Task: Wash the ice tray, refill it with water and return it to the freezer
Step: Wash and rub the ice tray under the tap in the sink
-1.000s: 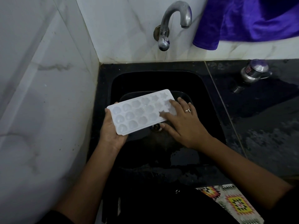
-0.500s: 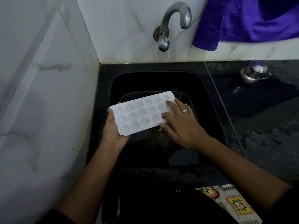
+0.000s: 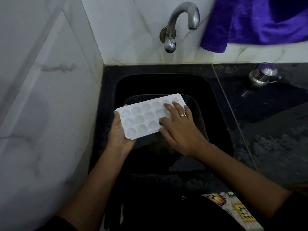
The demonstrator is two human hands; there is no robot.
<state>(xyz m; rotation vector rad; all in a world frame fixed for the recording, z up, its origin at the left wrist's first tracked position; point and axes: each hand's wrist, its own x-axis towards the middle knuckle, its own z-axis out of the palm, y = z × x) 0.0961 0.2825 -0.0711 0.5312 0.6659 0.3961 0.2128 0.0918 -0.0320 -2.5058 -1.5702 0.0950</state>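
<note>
Nearest you, a patterned cloth point(image 3: 233, 209) shows at the lower right edge. Your forearms reach out over the black sink point(image 3: 220, 104). Your left hand point(image 3: 119, 132) grasps the white ice tray point(image 3: 143, 117) at its near left end, palm underneath and thumb on the short edge. Your right hand point(image 3: 180, 129) lies flat and released on the tray's right part, its straight fingers point(image 3: 168, 108) spread over the cells; a ring sits on 1 of them. The tray is held above the basin, cells facing up in 3 rows, its far right end angled toward the back wall. A dark dish point(image 3: 195, 105) lies in the sink beneath it. On the wet black counter point(image 3: 275, 139) to the right stands a small steel pot point(image 3: 263, 75). A metal tap point(image 3: 180, 22) sticks out of the marble wall, with a purple cloth point(image 3: 258, 22) hanging beside it.
</note>
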